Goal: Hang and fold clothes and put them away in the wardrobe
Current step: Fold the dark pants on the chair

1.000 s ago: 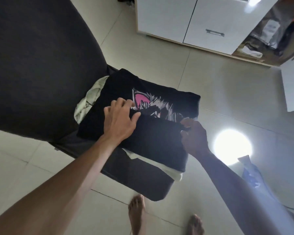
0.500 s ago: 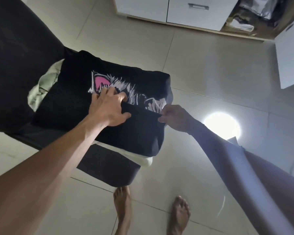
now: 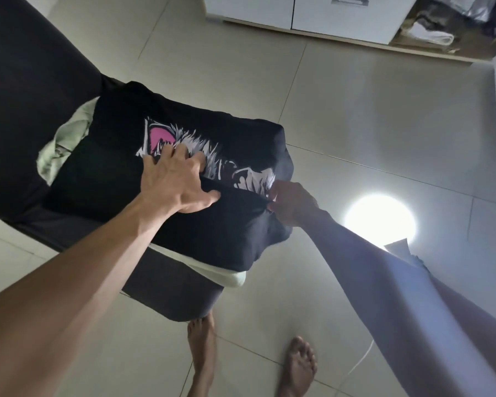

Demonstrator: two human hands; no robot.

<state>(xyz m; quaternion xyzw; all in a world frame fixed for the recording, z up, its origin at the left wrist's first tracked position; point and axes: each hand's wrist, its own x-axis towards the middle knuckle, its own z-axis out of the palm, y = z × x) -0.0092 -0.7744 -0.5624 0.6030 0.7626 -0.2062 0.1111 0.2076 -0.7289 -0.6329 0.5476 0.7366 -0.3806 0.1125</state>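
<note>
A: Where is the black T-shirt (image 3: 112, 173)?

B: On the dark chair seat (image 3: 169, 293), folded, lying on top of a pale green garment (image 3: 60, 147) that sticks out past its far-left side and as a light strip under its near edge. The shirt's white and pink print (image 3: 184, 147) faces up, and a folded-over flap of the shirt covers the near part of it.

A: And the left hand (image 3: 173, 183)?

B: It lies on the shirt at the flap's edge, just on the near side of the print. Its grip is curled: the fingers bend down over the flap's edge onto the print while the thumb presses flat on the flap, so the cloth is held between them.

A: The right hand (image 3: 291, 202)?

B: At the right end of the same flap edge, at the shirt's right side. Its grip pinches the fabric there, and the cloth puckers at the pinch.

A: What else is around the shirt?

B: The chair's dark backrest (image 3: 26, 81) rises to the shirt's left. Beyond it, across the tiled floor (image 3: 355, 116), stand a white wardrobe (image 3: 312, 12) and an open compartment with folded clothes (image 3: 430, 32). Right of the shirt, a bright round reflection (image 3: 380, 222) shines on the tiles. On the near side, two bare feet (image 3: 299, 365) stand on the floor.
</note>
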